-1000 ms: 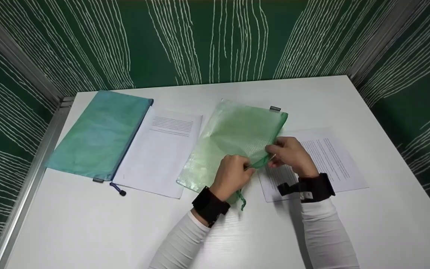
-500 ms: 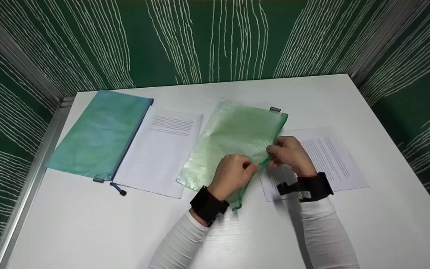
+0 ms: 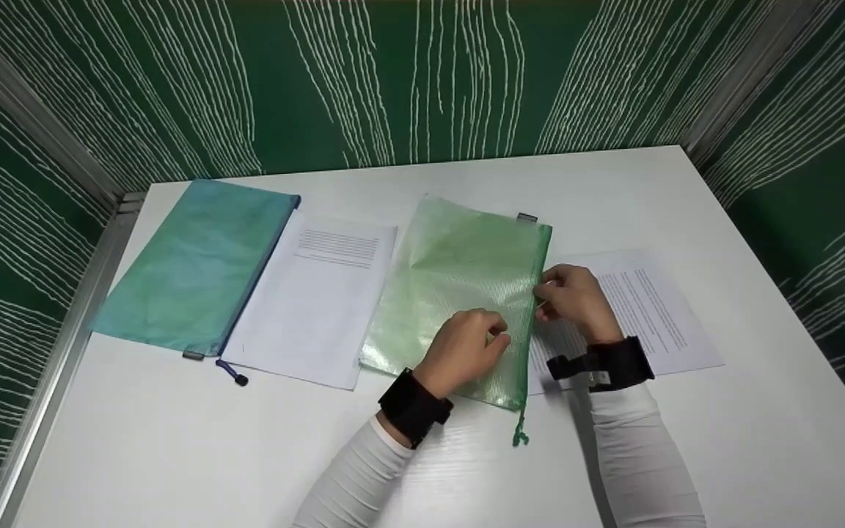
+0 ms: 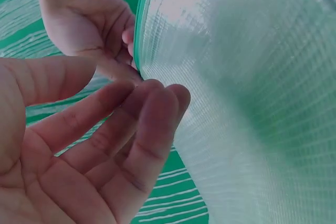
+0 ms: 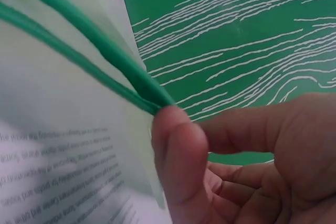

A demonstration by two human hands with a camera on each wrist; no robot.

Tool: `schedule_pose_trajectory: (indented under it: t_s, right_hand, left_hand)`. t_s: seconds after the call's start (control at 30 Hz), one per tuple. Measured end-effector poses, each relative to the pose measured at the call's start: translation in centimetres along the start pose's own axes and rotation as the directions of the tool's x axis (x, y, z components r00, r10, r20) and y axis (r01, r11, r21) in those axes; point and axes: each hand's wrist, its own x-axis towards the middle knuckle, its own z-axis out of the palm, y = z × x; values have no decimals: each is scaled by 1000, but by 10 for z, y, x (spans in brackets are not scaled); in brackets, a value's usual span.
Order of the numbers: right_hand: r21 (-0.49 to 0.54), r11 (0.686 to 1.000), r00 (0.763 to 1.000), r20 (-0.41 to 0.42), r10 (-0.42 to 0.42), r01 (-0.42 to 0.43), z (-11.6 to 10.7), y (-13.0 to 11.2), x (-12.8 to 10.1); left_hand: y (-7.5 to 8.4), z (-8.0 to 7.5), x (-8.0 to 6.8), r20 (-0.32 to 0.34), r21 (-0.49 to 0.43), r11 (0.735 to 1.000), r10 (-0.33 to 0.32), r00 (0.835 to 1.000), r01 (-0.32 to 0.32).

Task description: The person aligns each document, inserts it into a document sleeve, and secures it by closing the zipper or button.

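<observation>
A translucent green mesh zip pouch (image 3: 459, 279) lies in the middle of the white table (image 3: 173, 455). My left hand (image 3: 477, 341) rests on its near part; in the left wrist view its relaxed fingers (image 4: 152, 108) touch the mesh (image 4: 252, 103) by the zip edge, with the thumb held apart. My right hand (image 3: 565, 293) pinches the pouch's right zip edge; the right wrist view shows the thumb (image 5: 176, 145) against the green zip band (image 5: 79, 30). The green pull cord (image 3: 519, 436) hangs off the pouch's near corner.
A printed sheet (image 3: 650, 308) lies under the pouch's right edge and my right hand. A blue-green zip pouch (image 3: 195, 264) and a white sheet (image 3: 320, 293) lie to the left. Green patterned walls close in the table on three sides.
The green pouch has been turned and laid flatter, its near end swinging right and toward me. My left hand has let go of the edge and now rests on top.
</observation>
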Motion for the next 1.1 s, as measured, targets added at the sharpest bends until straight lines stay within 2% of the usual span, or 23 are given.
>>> schedule_pose_trajectory:
  t_s: [0.33,0.43,0.53,0.63,0.7,0.8,0.93,1.03,1.1]
  right_hand:
    - [-78,997,997,-79,18,-24,-7,12,9]
    - [-120,993,996,-84,10,-20,-12,14,8]
    - [-167,986,996,-92,2,-18,-20,17,6]
    - [-242,970,994,-106,-19,-7,-29,22,2]
    - [-288,958,994,-105,-22,-9,-34,25,-2]
    - [-352,936,995,-96,-32,-4,-41,30,-8]
    - [-404,914,996,-70,-50,17,-48,35,-24]
    - [-443,895,996,-54,-75,43,-52,37,-39]
    - [-463,885,996,-43,-78,49,-56,39,-49]
  left_hand:
    - [5,12,-2,87,157,986,39,995,-52]
    - [8,20,-3,98,244,964,86,991,-108]
    - [14,29,-4,108,319,927,169,980,-195]
    - [22,41,-4,127,392,871,266,956,-295]
    - [28,49,-3,157,461,815,314,936,-350]
    - [38,58,0,225,564,722,332,916,-401]
    - [52,68,5,293,660,620,306,906,-423]
    - [62,76,10,295,722,549,308,905,-422]
    - [68,81,14,287,754,512,306,908,-411]
